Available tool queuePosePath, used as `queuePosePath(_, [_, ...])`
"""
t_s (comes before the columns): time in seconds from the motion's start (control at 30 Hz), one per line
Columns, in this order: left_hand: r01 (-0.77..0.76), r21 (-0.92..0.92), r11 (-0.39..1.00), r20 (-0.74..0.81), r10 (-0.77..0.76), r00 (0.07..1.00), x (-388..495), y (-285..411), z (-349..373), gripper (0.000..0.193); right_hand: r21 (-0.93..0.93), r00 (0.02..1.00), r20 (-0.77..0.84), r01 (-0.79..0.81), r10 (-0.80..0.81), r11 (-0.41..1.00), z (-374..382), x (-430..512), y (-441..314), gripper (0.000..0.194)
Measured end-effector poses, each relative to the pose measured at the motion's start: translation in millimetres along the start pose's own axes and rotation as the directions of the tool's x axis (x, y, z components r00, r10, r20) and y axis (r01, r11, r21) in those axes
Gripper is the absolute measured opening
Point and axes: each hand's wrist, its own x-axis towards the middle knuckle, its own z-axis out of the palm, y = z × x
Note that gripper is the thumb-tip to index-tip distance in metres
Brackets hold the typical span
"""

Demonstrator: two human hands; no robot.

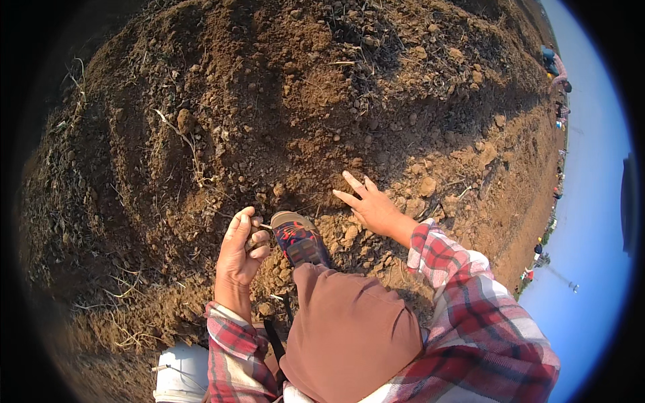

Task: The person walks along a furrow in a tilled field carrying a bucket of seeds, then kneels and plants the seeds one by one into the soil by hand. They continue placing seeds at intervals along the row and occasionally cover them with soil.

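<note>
My left hand [242,249] is raised beside the shoe, its fingers curled around something thin and pale like a stem or twig, whose end sticks out towards the toe. My right hand [372,205] is spread over the loose brown soil [322,166], fingers apart and holding nothing. The fingertips are at or just above the clods; whether they touch cannot be told. Between the hands shows a dark patterned shoe [300,237] with a brown toe. A dry plant stalk with roots [189,143] lies on the soil beyond my left hand.
A white plastic bucket [181,373] with a wire handle stands at the lower left. Soil clods [427,186] and dry stalks [128,287] cover the uneven ground. A bending person [558,70] and several other people are far off along the field's edge at right.
</note>
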Motion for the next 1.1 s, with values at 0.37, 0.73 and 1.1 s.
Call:
queuePosePath(0.37, [-0.009, 0.052, 0.999, 0.021, 0.008, 1.0, -2, 3, 11, 0.033, 0.397, 0.754, -0.448, -0.313, 0.48, 0.863, -73, 11, 64, 0.023])
queuePosePath(0.73, [-0.098, -0.048, 0.994, 0.017, 0.099, 0.995, -26, 15, 41, 0.019, 0.014, 0.552, -0.833, 0.056, -0.019, 0.998, -274, 235, 80, 0.031])
queuePosePath(1.1, [-0.089, 0.091, 0.992, -0.132, 0.101, 0.986, -28, 36, 74, 0.017, 0.04, 0.86, -0.459, -0.232, 0.224, 0.972, -300, 322, 67, 0.071])
